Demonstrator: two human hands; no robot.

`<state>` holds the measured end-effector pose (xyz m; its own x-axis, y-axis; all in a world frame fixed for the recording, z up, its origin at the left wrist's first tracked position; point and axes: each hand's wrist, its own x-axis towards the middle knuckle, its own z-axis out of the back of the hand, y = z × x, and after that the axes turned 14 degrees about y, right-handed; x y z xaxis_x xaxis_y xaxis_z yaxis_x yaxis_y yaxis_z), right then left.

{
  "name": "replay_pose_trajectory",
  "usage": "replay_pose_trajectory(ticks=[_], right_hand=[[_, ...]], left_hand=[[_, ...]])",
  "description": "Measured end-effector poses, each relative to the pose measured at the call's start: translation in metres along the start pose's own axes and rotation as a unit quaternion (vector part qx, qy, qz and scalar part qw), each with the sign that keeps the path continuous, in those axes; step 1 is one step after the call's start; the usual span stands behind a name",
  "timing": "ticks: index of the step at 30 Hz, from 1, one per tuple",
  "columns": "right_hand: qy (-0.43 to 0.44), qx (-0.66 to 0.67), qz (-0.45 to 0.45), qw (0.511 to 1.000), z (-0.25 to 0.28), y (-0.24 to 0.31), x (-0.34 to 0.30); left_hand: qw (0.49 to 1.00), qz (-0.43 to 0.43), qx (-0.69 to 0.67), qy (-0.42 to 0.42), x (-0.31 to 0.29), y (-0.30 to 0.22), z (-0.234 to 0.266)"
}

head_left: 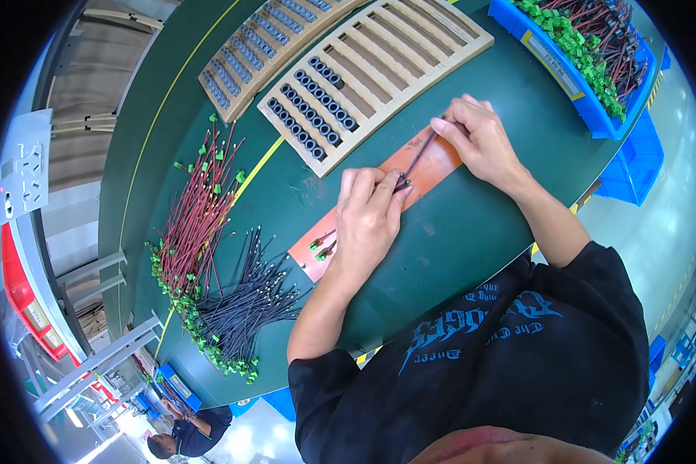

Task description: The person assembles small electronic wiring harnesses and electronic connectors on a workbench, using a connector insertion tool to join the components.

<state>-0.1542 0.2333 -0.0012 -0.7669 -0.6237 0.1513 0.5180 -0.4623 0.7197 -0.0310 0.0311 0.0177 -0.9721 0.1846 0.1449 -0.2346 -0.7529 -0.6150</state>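
A pair of red and black wires (419, 158) stretches between my hands over an orange strip board (433, 174) on the green table. My left hand (366, 220) is closed, its fingertips pinching the wires near a small black piece (401, 183). At the far end, my right hand (481, 141) pinches the wire ends between thumb and fingers. Green connectors (321, 249) with short wire stretches lie on the board's lower left end, beside my left wrist. My left palm hides the wires' middle part, so I cannot tell whether they run on to those connectors.
Red wires (197, 224) and black wires (251, 298) with green connectors lie in piles at left. Beyond the board stands a slotted wooden tray (387, 116) holding black ring-shaped parts; another tray (247, 50) has grey parts. A blue bin (545, 66) of wires sits far right. Another person (189, 429) works lower left.
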Motion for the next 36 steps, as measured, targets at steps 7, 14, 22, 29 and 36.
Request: replay_pose_trajectory(ticks=[7,14,22,29,36], right_hand=[[0.096,0.225,-0.098,0.965,0.012,-0.003,0.008],[0.119,0.309,-0.097,0.939,0.02,0.003,0.007],[0.058,0.54,-0.017,0.84,0.006,0.038,-0.003],[0.022,0.63,0.012,0.776,-0.005,0.059,-0.004],[0.022,0.564,0.025,0.825,0.006,0.063,-0.013]], left_hand=[[1.0,0.01,-0.026,-0.004,-0.002,-0.001,0.001],[1.0,-0.011,-0.027,0.007,-0.002,0.0,0.005],[0.986,0.068,-0.088,0.123,-0.001,-0.034,0.049],[0.998,0.042,-0.015,0.035,-0.021,-0.037,0.047],[0.989,0.017,-0.129,0.07,-0.034,-0.045,0.046]])
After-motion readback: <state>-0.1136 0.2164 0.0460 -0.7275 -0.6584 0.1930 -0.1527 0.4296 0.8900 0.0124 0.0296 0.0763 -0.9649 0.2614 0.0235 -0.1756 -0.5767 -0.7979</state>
